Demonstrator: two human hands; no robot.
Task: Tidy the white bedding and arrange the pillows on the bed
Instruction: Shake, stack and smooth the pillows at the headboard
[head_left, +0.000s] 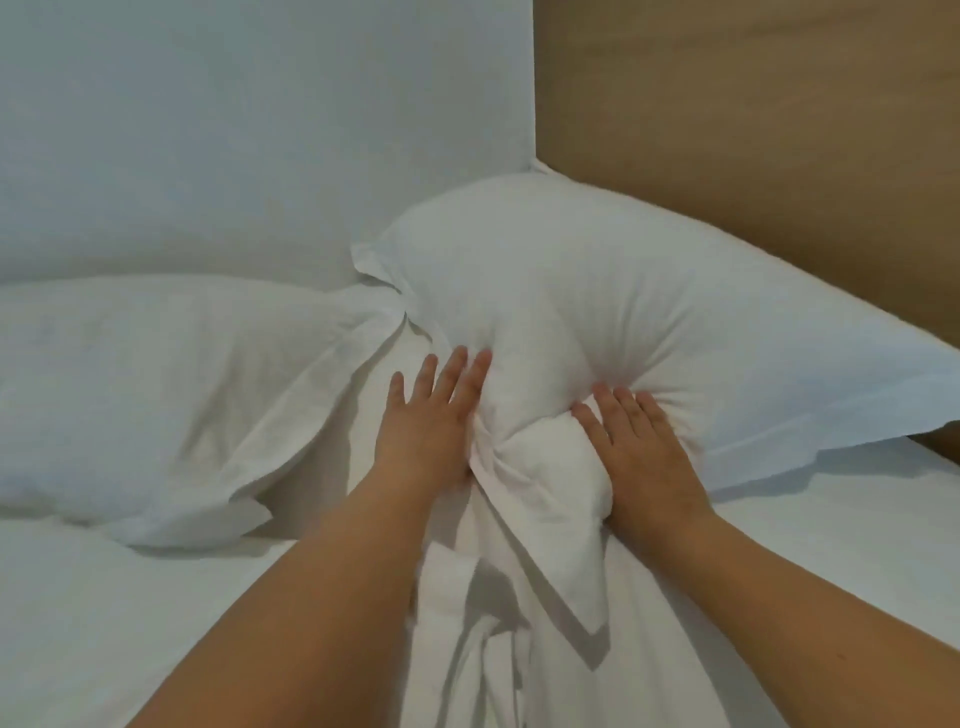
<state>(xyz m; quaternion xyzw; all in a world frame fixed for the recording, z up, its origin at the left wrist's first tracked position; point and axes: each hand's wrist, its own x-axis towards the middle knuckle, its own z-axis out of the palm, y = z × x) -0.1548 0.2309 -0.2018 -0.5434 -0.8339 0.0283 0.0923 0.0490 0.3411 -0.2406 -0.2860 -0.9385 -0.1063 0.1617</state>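
Left hand (426, 421) and right hand (641, 447) spread flat, squeezing right pillow (623, 312), left pillow (145, 384) beside

Bed (104, 613) in white sheet: left pillow (145, 395) flat, right pillow (649, 332), bunched bedding (498, 613).

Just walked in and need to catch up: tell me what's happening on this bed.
A person is arranging pillows at the head of a white bed. Both hands press on the near edge of the right pillow, which leans against the wooden headboard. The left hand lies with fingers straight along its side; the right hand pushes down on top, bunching the pillowcase between them. A second pillow lies flat to the left, by the white wall.
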